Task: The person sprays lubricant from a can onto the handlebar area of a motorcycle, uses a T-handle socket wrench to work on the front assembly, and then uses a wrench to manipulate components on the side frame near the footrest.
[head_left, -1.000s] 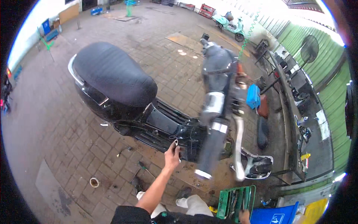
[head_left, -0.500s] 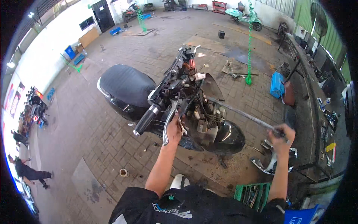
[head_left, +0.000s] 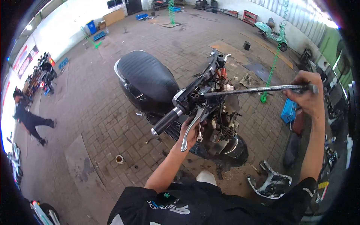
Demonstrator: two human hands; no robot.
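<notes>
A partly stripped black scooter stands before me, its ribbed seat [head_left: 148,71] to the left and wiring and front parts exposed. My right hand [head_left: 308,93] is closed round the outer end of a long metal bar [head_left: 251,90], raised nearly level. The bar's other end reaches the middle of the handlebar; what it meets there is too dark to make out. My left hand [head_left: 188,134] is closed on a spanner [head_left: 200,135] beneath the handlebar, beside the silver brake lever [head_left: 192,129]. Its fingertips are partly hidden. The black handlebar grip [head_left: 167,120] lies just left of that hand.
A silver-and-black cover piece [head_left: 269,180] lies on the floor at lower right. Beyond it are a blue toolbox [head_left: 288,110] and a hanging green coiled hose [head_left: 273,71]. A small cup [head_left: 119,159] sits at left, where a person [head_left: 32,118] walks.
My right hand has lifted the bar upward from its downward slope, and its inner end has moved from the scooter's front to the handlebar middle. My left hand stays at the lever. The view has shifted.
</notes>
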